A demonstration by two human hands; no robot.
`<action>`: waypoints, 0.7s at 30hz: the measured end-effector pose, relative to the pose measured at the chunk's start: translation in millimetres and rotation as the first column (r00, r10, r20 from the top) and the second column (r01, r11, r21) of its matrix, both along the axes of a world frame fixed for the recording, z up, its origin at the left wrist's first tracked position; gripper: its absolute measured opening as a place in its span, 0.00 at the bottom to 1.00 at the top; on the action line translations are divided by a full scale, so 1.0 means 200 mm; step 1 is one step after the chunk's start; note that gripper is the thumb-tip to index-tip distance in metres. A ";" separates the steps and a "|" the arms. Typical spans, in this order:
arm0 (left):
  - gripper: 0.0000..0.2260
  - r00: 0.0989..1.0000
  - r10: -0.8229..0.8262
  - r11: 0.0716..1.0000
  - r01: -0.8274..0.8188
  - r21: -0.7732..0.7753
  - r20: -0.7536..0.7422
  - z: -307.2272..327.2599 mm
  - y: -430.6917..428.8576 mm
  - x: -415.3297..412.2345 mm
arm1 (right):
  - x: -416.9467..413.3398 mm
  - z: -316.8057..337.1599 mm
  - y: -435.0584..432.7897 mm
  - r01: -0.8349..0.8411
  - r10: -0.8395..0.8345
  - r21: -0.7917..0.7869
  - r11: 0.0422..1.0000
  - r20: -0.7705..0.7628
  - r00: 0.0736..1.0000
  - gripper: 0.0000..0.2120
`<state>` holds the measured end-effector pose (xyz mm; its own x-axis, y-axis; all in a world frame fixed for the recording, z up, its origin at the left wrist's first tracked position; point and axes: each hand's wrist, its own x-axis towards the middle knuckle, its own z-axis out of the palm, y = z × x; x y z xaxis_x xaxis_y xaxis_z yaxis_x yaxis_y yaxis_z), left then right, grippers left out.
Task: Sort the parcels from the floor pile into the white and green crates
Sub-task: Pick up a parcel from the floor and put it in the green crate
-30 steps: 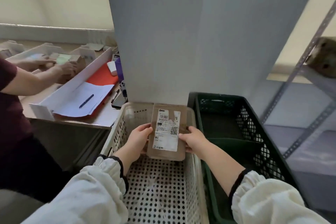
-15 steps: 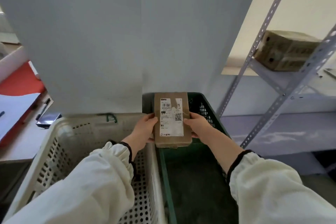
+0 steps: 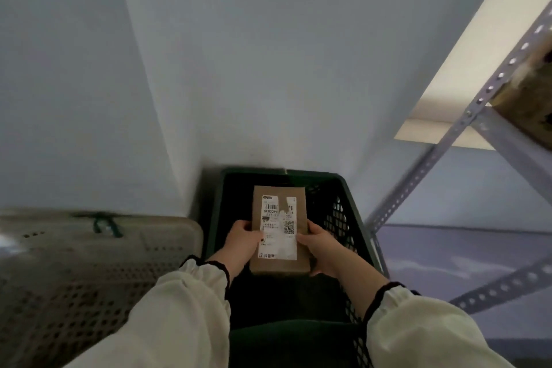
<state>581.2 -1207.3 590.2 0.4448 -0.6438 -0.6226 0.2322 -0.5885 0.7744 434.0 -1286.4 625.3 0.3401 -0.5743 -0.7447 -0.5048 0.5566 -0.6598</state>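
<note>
A flat brown cardboard parcel (image 3: 280,209) with a white shipping label faces up between both my hands, held over the inside of the dark green crate (image 3: 340,212). My left hand (image 3: 242,243) grips its left edge, thumb on top. My right hand (image 3: 321,245) grips its right edge and lower corner. The white perforated crate (image 3: 98,272) stands directly left of the green one, its rim touching it. The floor pile is out of view.
A grey wall corner rises just behind both crates. A grey metal shelving rack (image 3: 466,125) stands to the right, with a brown box (image 3: 534,92) on its shelf. A green clip (image 3: 104,225) hangs on the white crate's back rim.
Both hands carried the parcel rightward from above the white crate to above the green crate and lowered it. The view swung right, so the table and the other person left the frame.
</note>
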 end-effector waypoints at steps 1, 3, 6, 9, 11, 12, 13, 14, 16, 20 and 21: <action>0.21 1.000 0.010 1.000 -0.010 0.010 0.007 -0.05 -0.03 0.00 | -0.01 -0.06 -0.03 -0.004 0.003 0.026 1.000 0.012 1.000 0.23; 0.22 1.000 0.016 0.999 -0.016 0.028 0.017 -0.13 -0.07 0.00 | -0.01 -0.17 -0.09 -0.017 0.016 0.067 0.998 0.018 1.000 0.23; 0.24 0.999 0.025 0.998 -0.027 0.054 0.029 -0.21 -0.10 0.00 | 0.02 -0.28 -0.13 -0.041 0.040 0.093 0.995 0.013 0.999 0.23; 0.25 0.998 0.041 0.996 -0.045 0.071 0.057 -0.27 -0.12 0.00 | 0.04 -0.35 -0.16 -0.025 0.024 0.074 0.997 0.023 0.999 0.23; 0.25 0.995 0.066 0.994 -0.072 0.081 0.079 -0.29 -0.14 0.00 | 0.05 -0.39 -0.18 -0.037 0.036 0.029 0.999 0.029 0.999 0.24; 0.24 0.993 0.076 0.993 -0.084 0.087 0.089 -0.30 -0.15 0.00 | 0.05 -0.41 -0.18 -0.048 0.048 0.005 0.999 0.025 0.999 0.24; 0.23 0.992 0.086 0.991 -0.095 0.091 0.094 -0.31 -0.16 0.00 | 0.05 -0.42 -0.19 -0.053 0.054 -0.019 0.998 0.016 0.998 0.24; 0.23 0.991 0.093 0.990 -0.102 0.092 0.100 -0.31 -0.17 0.00 | 0.05 -0.43 -0.19 -0.051 0.052 -0.038 0.998 0.009 0.999 0.24; 0.21 0.984 0.088 0.990 -0.104 0.099 0.156 -0.32 -0.17 0.00 | 0.05 -0.44 -0.19 -0.055 0.055 -0.062 0.997 0.004 0.998 0.24; 0.14 0.932 -0.046 0.985 -0.017 0.173 0.358 -0.28 -0.17 0.00 | 0.06 -0.47 -0.18 -0.081 0.079 -0.101 0.992 -0.025 0.997 0.26; 0.13 0.909 -0.082 0.983 0.006 0.183 0.409 -0.27 -0.17 -0.01 | 0.06 -0.47 -0.18 -0.080 0.078 -0.104 0.991 -0.027 0.997 0.27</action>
<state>579.2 -1241.2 536.6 0.6598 -0.5675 -0.4925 -0.1156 -0.7243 0.6797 446.5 -1322.2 531.9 0.3712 -0.6218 -0.6896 -0.5602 0.4423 -0.7004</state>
